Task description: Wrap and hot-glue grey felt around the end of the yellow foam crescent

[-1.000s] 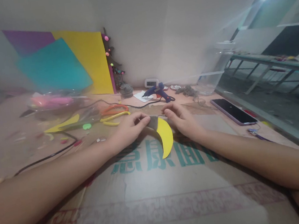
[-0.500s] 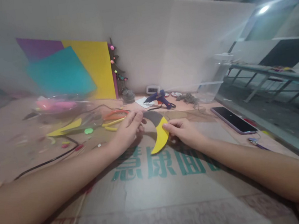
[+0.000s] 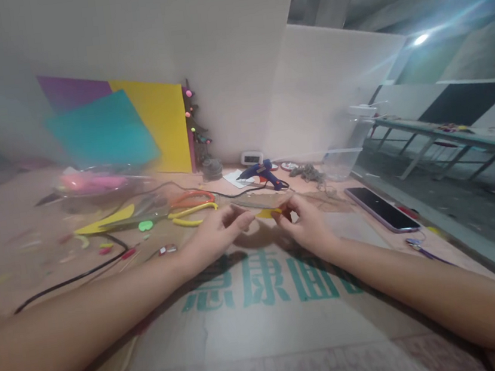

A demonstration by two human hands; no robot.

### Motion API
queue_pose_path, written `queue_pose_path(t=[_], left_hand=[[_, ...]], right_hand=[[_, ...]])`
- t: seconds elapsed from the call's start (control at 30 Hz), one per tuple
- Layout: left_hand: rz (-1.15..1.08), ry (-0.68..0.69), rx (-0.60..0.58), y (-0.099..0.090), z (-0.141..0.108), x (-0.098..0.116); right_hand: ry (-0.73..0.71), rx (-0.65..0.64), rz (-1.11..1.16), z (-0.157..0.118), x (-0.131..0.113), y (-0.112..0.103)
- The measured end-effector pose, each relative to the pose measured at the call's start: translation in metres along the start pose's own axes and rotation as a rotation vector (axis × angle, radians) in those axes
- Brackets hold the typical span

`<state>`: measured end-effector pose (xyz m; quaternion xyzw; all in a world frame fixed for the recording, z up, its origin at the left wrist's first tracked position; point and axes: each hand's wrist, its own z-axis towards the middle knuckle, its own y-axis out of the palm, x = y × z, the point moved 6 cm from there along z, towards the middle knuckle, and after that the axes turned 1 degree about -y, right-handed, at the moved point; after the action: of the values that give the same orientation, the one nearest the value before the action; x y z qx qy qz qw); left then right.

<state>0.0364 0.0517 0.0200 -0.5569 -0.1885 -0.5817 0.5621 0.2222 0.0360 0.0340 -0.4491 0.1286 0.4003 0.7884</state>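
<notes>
Between my two hands is a yellow crescent-shaped piece (image 3: pixel 269 213), tipped so that I see it almost edge-on as a thin strip over the cardboard. My left hand (image 3: pixel 219 231) is closed in a pinch at its left end. On the other end, the thumb and fingers of my right hand (image 3: pixel 304 223) are pressed together. The fingers cover both ends of the piece. Scissors with orange and yellow handles (image 3: pixel 186 222) lie just beyond my left hand.
A blue glue gun (image 3: pixel 261 172) lies behind the hands near a small white clock (image 3: pixel 252 158). To the right is a phone (image 3: pixel 381 208) by the table edge. Coloured sheets (image 3: pixel 103 131) lean on the wall. A black cord (image 3: pixel 78 272) crosses the left side.
The crescent has been turned from facing me, yellow and dark grey, to nearly flat and edge-on. My left hand now grips its left end. The view has tilted slightly.
</notes>
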Motion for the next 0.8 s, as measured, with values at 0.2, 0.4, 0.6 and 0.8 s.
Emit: queue_pose_path(t=[0.2,0.4,0.6,0.8], left_hand=[[-0.039,-0.143,-0.001,0.0,0.001,-0.007],[-0.058,-0.236,0.094,-0.008,0.004,-0.018],[-0.061,-0.143,0.18,-0.012,0.008,-0.018],[-0.06,-0.141,0.139,-0.011,0.007,-0.018]], right_hand=[[-0.319,-0.041,-0.329,-0.007,-0.01,0.004],[-0.429,-0.105,-0.386,-0.014,-0.023,0.006],[-0.714,-0.354,-0.424,-0.036,-0.06,0.011],[-0.88,-0.3,-0.513,-0.027,-0.074,-0.017]])
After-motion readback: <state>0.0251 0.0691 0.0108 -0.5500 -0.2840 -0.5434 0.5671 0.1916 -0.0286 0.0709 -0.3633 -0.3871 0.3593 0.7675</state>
